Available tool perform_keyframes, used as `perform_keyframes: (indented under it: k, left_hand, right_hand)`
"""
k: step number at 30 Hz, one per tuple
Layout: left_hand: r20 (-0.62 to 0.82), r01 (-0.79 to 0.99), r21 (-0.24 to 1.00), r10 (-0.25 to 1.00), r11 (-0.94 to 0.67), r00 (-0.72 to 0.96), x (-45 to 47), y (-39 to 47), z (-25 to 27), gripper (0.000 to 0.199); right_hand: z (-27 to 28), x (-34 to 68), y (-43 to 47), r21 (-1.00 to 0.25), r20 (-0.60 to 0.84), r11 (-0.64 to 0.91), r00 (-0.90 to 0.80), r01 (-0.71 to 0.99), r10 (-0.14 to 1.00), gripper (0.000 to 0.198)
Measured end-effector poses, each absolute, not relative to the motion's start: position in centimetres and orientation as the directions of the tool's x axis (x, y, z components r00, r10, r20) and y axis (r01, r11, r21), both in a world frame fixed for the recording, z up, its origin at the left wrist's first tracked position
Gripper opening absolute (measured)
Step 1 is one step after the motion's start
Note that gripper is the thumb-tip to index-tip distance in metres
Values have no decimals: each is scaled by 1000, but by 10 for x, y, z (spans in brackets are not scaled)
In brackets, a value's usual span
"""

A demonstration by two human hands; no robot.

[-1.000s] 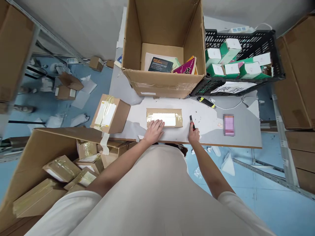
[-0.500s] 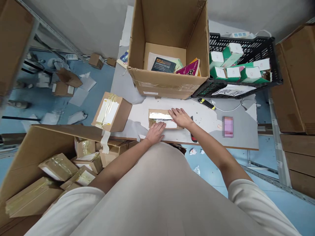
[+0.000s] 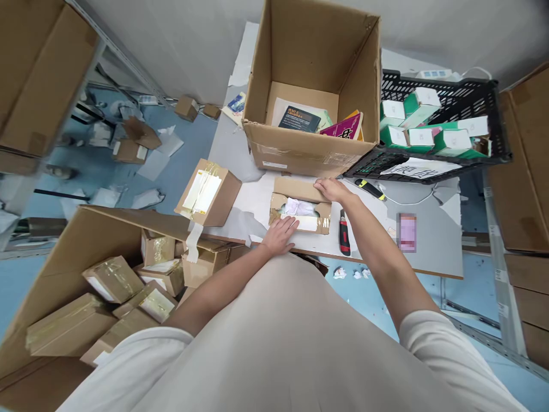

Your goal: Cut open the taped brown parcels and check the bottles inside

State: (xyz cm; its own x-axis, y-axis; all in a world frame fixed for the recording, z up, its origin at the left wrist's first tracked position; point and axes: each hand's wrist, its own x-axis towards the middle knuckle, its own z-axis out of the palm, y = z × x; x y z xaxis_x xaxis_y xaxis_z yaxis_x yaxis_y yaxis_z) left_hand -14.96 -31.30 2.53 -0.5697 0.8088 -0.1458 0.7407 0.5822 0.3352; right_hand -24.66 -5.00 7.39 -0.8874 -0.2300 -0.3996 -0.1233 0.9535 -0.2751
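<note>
A small cardboard box (image 3: 323, 224) sits on the white table in front of me, its flap (image 3: 295, 187) raised along the far side. Crumpled whitish wrapping (image 3: 299, 207) shows inside; what it covers is hidden. My left hand (image 3: 279, 236) lies with outstretched fingers on the box's near edge, over a white label. At the far right corner, my right hand (image 3: 332, 190) has its fingers closed on the flap's end. A red and black utility knife (image 3: 343, 233) lies just right of the box, and a yellow and black one (image 3: 369, 189) farther back.
Behind stands a tall open carton (image 3: 309, 150) with books inside. Right of it is a black crate (image 3: 501, 137) of green-and-white boxes. A taped parcel (image 3: 223, 194) stands on the left, above a large carton (image 3: 55, 269) full of parcels. A pixelated pink item (image 3: 407, 233) lies rightward.
The small box has gone from closed to open, with its flap lifted away from me. My right hand has moved from lying flat on top to holding the flap. The view has shifted slightly.
</note>
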Motion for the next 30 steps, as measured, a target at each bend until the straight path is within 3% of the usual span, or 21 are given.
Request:
perform_keyframes:
  k: [4,8,10,12,14,16,18,22,24,27,30]
  left_hand:
    - [-109,741,340,807,579,-581,-149,-313,23,73]
    - [-52,725,363,790,585,-611,-157,-314,29,67]
    - [-22,717,355,772,600,-635,-167,-317,37,66]
    - [-5,718,333,762,611,-647,-183,-323,48,71]
    - [-15,739,308,780,599,-626,-203,-331,56,81]
    - [-43,764,291,806,575,-590,-223,-338,60,92]
    - [-71,781,294,828,551,-557,-240,-344,58,97]
    - [-83,762,357,830,541,-551,-255,-350,42,89]
    - [-65,749,381,824,542,-563,-256,-350,35,82]
    - [-69,767,393,848,507,-526,-257,-354,36,81]
    - [-151,800,374,882,468,-446,-258,-364,52,89]
  right_hand:
    - [61,-244,-52,-188,-416,982,-907,24,-57,50]
    - [53,-224,-72,-150,-205,982,-975,116,84,42]
    - [54,-206,-81,-144,-57,989,-998,29,21,40]
    - [59,-186,-86,-160,-2,975,-987,-157,-159,40]
    - [67,-167,-90,-199,-55,919,-933,-339,-356,38]
    - [75,-153,-94,-215,-156,888,-883,-407,-443,44]
    - [81,-144,-98,-177,-248,920,-889,-349,-385,54]
    - [78,-122,-112,-59,-285,976,-933,-210,-218,25]
    - [71,-105,-120,-35,-250,983,-951,-179,-182,30]
    - [60,-77,-128,-96,-187,985,-970,-141,-157,33]
    - [60,-64,-123,-258,-141,949,-964,-183,-225,49]
